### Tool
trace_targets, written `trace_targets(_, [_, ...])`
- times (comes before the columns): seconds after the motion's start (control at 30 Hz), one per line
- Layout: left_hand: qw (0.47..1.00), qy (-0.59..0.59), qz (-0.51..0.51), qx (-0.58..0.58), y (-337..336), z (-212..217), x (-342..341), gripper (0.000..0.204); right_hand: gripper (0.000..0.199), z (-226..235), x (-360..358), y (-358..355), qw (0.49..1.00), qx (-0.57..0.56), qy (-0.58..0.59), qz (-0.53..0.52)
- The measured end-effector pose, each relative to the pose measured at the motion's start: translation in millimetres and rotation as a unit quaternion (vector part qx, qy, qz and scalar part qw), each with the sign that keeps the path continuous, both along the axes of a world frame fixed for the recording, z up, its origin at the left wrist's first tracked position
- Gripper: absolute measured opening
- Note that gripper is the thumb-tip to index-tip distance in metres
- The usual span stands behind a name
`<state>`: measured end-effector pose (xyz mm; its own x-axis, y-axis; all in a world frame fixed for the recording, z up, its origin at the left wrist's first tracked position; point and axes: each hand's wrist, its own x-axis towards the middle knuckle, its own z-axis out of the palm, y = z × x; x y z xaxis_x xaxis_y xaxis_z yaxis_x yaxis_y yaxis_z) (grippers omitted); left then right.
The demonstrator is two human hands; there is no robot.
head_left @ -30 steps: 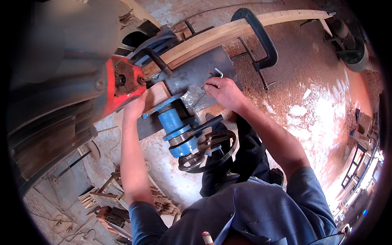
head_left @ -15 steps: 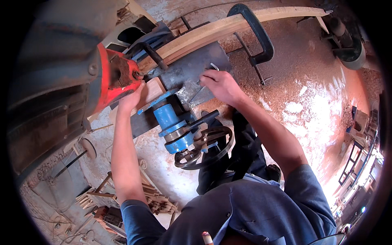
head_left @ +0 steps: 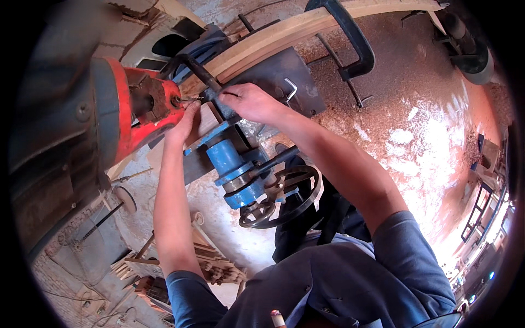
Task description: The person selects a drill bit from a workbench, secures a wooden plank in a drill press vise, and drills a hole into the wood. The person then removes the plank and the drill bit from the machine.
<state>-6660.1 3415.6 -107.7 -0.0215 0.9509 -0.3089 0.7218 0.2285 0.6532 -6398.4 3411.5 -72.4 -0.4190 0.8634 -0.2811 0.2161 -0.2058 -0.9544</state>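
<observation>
My left hand (head_left: 184, 127) is beside a pale wood block (head_left: 206, 120), its fingertips close under a thin drill bit (head_left: 192, 99) that sticks out of a red machine head (head_left: 156, 104). Whether those fingers grip the bit or the block is hidden. My right hand (head_left: 249, 103) is closed in a pinch near the end of a black bar (head_left: 203, 74), just right of the bit; anything between its fingertips is too small to name. A bent hex key (head_left: 291, 89) lies on the dark metal plate (head_left: 281, 68), apart from my right hand.
A blue vise body (head_left: 227, 164) with black handwheels (head_left: 295, 197) stands before me. Beyond the plate runs a long curved wooden beam (head_left: 273, 41), held by a dark C-clamp (head_left: 355, 44). Sawdust covers the floor (head_left: 394, 71) at right; wood pieces (head_left: 219, 268) are stacked lower left.
My right hand has moved left from the hex key toward the drill bit, leaving the key on the plate. My left fingertips have shifted slightly up to the bit.
</observation>
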Motion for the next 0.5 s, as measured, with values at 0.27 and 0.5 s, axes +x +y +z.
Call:
trace_targets(0.27, [0.995,0.088,-0.016,0.051,-4,13,14,0.025,0.032,-10,-26,12,1.0,-0.007,0.001,0.03])
trace_targets(0.5, [0.973,0.135,-0.061,0.18,-12,10,19,0.023,0.028,-21,-52,28,0.992,-0.048,-0.065,0.101])
